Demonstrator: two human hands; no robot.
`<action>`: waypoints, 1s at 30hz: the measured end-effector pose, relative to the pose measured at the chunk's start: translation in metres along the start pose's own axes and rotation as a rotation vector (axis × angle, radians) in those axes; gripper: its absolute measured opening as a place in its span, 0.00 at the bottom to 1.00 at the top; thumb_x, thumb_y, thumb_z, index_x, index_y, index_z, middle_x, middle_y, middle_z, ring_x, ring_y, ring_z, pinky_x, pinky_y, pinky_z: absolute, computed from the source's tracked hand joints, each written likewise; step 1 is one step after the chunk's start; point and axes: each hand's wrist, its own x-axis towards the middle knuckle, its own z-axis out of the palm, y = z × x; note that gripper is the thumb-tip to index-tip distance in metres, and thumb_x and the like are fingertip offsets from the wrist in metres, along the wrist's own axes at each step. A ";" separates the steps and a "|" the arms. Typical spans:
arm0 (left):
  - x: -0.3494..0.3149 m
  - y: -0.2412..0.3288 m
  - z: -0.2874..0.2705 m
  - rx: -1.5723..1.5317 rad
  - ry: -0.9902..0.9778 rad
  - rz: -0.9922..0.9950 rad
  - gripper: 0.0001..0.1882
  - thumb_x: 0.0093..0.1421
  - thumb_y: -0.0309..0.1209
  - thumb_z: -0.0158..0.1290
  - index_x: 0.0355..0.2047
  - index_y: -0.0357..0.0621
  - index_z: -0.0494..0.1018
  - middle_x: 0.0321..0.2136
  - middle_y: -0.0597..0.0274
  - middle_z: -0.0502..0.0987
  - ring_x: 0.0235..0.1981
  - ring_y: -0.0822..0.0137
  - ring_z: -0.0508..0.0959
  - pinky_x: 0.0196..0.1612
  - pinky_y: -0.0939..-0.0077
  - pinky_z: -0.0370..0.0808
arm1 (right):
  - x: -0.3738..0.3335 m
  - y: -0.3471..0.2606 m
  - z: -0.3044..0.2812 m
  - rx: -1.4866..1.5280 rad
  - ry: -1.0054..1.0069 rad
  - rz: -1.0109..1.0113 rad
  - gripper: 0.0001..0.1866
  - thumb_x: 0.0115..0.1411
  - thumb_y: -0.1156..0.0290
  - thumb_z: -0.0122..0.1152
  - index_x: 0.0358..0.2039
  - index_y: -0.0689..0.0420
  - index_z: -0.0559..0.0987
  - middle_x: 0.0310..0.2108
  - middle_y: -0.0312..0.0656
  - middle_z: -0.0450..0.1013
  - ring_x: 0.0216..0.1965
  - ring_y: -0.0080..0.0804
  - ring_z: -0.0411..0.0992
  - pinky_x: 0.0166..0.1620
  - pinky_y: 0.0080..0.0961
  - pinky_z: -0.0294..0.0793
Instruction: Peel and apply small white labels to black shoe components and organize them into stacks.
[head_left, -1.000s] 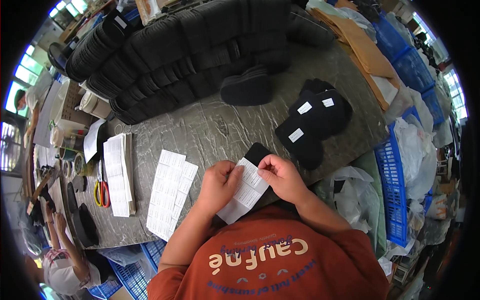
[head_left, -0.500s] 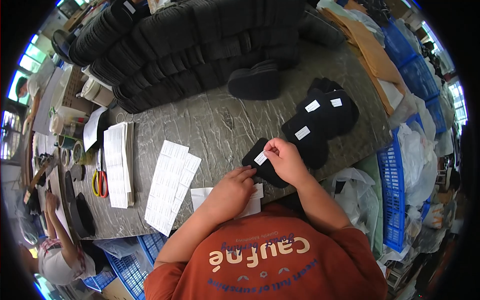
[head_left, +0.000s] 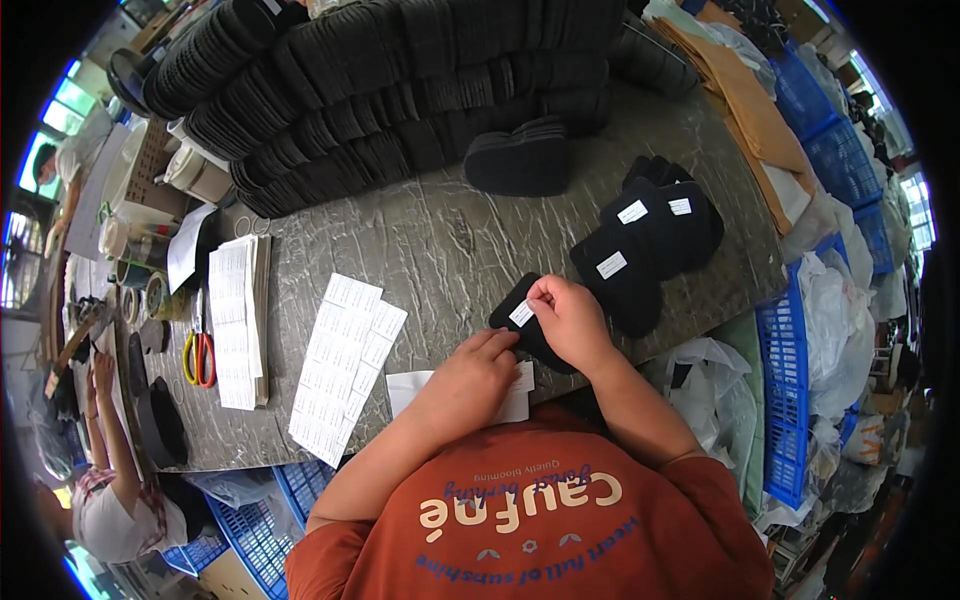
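Two hands meet over one black insole [head_left: 520,318] at the near edge of the table [head_left: 440,240]. Her right hand [head_left: 572,322] pinches a small white sticker [head_left: 521,313] against the insole's upper face, thumb and forefinger closed on it. Her left hand [head_left: 468,378] lies just beside it, fingers curled, steadying the insole from below and resting on a sheet of labels [head_left: 505,405]. To do this well, I'd say the sticker wants laying flat and straight, then rubbing down firmly. Beyond the right hand sits a pile of finished insoles [head_left: 645,245]; more sticker sheets [head_left: 345,365] lie past the left.
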 end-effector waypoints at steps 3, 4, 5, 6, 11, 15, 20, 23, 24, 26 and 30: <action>0.005 0.002 0.002 0.032 -0.022 -0.003 0.08 0.57 0.26 0.50 0.30 0.31 0.72 0.51 0.41 0.73 0.46 0.52 0.74 0.52 0.63 0.70 | 0.000 0.004 0.002 -0.027 0.010 -0.027 0.04 0.55 0.73 0.61 0.31 0.57 0.76 0.26 0.44 0.76 0.30 0.43 0.76 0.33 0.35 0.73; 0.005 0.001 0.005 0.080 -0.025 0.010 0.08 0.57 0.27 0.50 0.30 0.31 0.73 0.52 0.42 0.72 0.44 0.53 0.74 0.52 0.63 0.70 | 0.000 0.004 0.002 -0.038 0.014 -0.044 0.06 0.54 0.73 0.62 0.33 0.57 0.75 0.26 0.44 0.76 0.29 0.44 0.76 0.32 0.35 0.73; 0.006 0.000 0.007 0.128 -0.028 0.023 0.09 0.57 0.28 0.50 0.31 0.31 0.73 0.52 0.42 0.72 0.42 0.54 0.74 0.51 0.64 0.70 | 0.000 0.003 0.002 -0.037 0.013 -0.045 0.06 0.54 0.73 0.62 0.33 0.57 0.75 0.26 0.44 0.76 0.29 0.44 0.76 0.32 0.35 0.73; 0.006 0.000 0.007 0.128 -0.028 0.023 0.09 0.57 0.28 0.50 0.31 0.31 0.73 0.52 0.42 0.72 0.42 0.54 0.74 0.51 0.64 0.70 | 0.000 0.000 0.001 0.013 0.024 0.015 0.10 0.53 0.74 0.63 0.36 0.57 0.74 0.25 0.45 0.76 0.29 0.44 0.76 0.32 0.35 0.73; 0.008 0.002 0.006 0.186 -0.079 0.022 0.10 0.57 0.29 0.50 0.32 0.32 0.74 0.53 0.42 0.71 0.44 0.54 0.74 0.52 0.62 0.69 | 0.002 -0.001 0.000 0.009 0.059 0.076 0.19 0.51 0.76 0.66 0.42 0.56 0.70 0.23 0.46 0.75 0.27 0.46 0.76 0.32 0.37 0.73; 0.010 0.003 0.008 0.199 -0.061 0.027 0.09 0.56 0.29 0.50 0.31 0.33 0.74 0.53 0.42 0.71 0.43 0.55 0.74 0.51 0.62 0.69 | 0.002 -0.005 0.003 -0.111 0.079 0.043 0.18 0.50 0.76 0.66 0.41 0.58 0.71 0.25 0.46 0.75 0.29 0.46 0.76 0.34 0.39 0.74; 0.020 0.004 0.010 0.264 -0.049 0.006 0.08 0.54 0.29 0.49 0.28 0.36 0.73 0.54 0.43 0.71 0.41 0.57 0.73 0.48 0.63 0.70 | -0.001 0.004 0.011 -0.359 0.276 -0.176 0.18 0.49 0.74 0.67 0.40 0.58 0.72 0.32 0.46 0.72 0.36 0.49 0.73 0.37 0.38 0.73; 0.024 -0.003 0.010 0.241 -0.025 -0.006 0.06 0.54 0.27 0.50 0.27 0.36 0.73 0.53 0.45 0.71 0.41 0.55 0.73 0.47 0.62 0.70 | -0.003 0.006 0.016 -0.418 0.252 -0.150 0.16 0.50 0.72 0.67 0.38 0.56 0.72 0.36 0.45 0.69 0.41 0.48 0.71 0.40 0.39 0.73; 0.024 -0.006 0.008 0.243 -0.022 -0.003 0.06 0.54 0.27 0.50 0.27 0.36 0.73 0.53 0.45 0.71 0.41 0.55 0.73 0.47 0.62 0.70 | -0.003 0.007 0.016 -0.408 0.284 -0.186 0.15 0.50 0.72 0.66 0.37 0.56 0.72 0.35 0.45 0.70 0.41 0.48 0.70 0.41 0.39 0.72; 0.024 -0.014 0.001 -0.063 -0.014 -0.020 0.05 0.55 0.25 0.52 0.27 0.35 0.72 0.53 0.46 0.72 0.41 0.53 0.72 0.48 0.61 0.70 | -0.004 0.011 0.016 -0.401 0.328 -0.220 0.13 0.50 0.72 0.65 0.36 0.56 0.72 0.35 0.45 0.70 0.40 0.47 0.70 0.41 0.39 0.71; 0.014 -0.018 -0.005 -0.304 0.088 -0.050 0.06 0.56 0.22 0.52 0.33 0.31 0.73 0.50 0.47 0.74 0.42 0.51 0.71 0.48 0.64 0.69 | -0.007 0.011 0.013 -0.324 0.315 -0.253 0.12 0.52 0.75 0.62 0.36 0.56 0.71 0.33 0.44 0.70 0.39 0.47 0.69 0.41 0.39 0.70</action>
